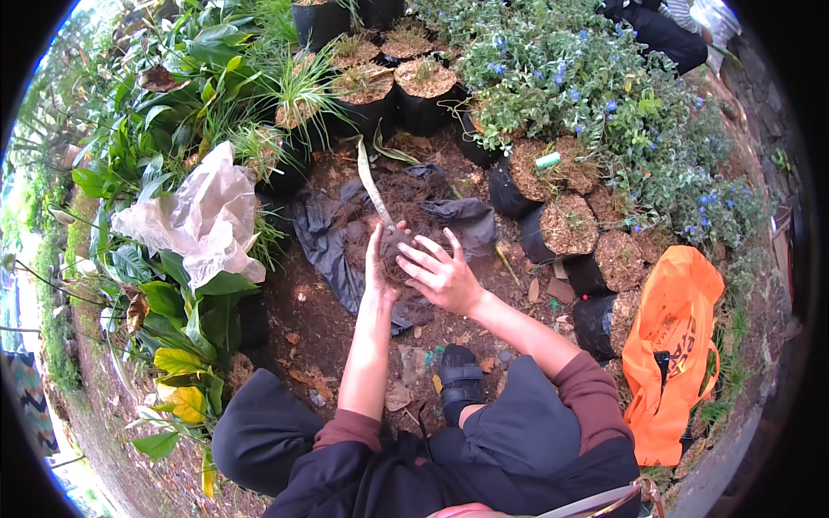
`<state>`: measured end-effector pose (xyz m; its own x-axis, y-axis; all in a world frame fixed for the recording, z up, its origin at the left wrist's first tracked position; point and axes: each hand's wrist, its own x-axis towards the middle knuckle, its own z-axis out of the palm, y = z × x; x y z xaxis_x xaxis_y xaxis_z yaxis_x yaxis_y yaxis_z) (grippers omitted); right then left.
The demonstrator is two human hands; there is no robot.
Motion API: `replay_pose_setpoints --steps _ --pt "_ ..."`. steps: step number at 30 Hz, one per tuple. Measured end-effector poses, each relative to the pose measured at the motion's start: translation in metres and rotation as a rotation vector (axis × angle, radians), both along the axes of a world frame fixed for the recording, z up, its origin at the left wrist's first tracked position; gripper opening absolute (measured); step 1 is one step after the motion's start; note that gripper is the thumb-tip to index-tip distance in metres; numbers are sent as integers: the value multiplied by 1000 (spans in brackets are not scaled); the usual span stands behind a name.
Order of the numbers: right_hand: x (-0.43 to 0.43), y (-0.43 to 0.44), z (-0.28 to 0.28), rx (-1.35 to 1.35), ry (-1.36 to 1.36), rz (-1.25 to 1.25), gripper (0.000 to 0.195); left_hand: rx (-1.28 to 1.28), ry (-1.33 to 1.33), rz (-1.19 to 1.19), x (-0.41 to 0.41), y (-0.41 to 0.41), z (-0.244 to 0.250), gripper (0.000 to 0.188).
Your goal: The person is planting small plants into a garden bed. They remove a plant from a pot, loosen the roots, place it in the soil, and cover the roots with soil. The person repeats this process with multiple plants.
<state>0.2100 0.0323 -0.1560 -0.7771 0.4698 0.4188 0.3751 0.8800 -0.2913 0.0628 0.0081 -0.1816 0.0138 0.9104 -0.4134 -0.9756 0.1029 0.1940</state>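
My left hand (pixel 381 275) cups a dark, fibrous root ball (pixel 392 251) from the left. Against its right side press the spread fingers of my right hand (pixel 440 272). One long, narrow, pale-mottled leaf (pixel 370 181), like a snake plant's, rises from the ball and leans away from me. Below the hands lies a spread black plastic sheet (pixel 324 249), its right flap (pixel 465 220) folded over. Loose brown fibre and soil (pixel 414 194) cover its middle. Another curled mottled leaf (pixel 395 152) rests on the ground beyond. The ball's underside is hidden by my hands.
Black grow bags (pixel 424 97) filled with brown fibre curve around the far and right sides. Crumpled translucent plastic (pixel 201 217) lies on leafy plants at left. An orange bag (pixel 670 356) sits at right, near blue-flowered plants (pixel 570 97). Another person (pixel 667 32) is at upper right.
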Motion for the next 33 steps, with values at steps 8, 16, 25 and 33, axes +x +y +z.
replay_pose_setpoints --steps 8,16,25,33 --pt "5 8 14 -307 83 11 37 -12 90 55 0 -4 -26 32" --pt "4 7 23 -173 142 78 34 7 -63 52 3 4 -20 27" --pt "3 7 12 -81 278 136 19 -24 -102 86 6 7 -16 23" --pt "11 -2 24 -162 291 163 15 -24 -148 81 7 13 -25 19"
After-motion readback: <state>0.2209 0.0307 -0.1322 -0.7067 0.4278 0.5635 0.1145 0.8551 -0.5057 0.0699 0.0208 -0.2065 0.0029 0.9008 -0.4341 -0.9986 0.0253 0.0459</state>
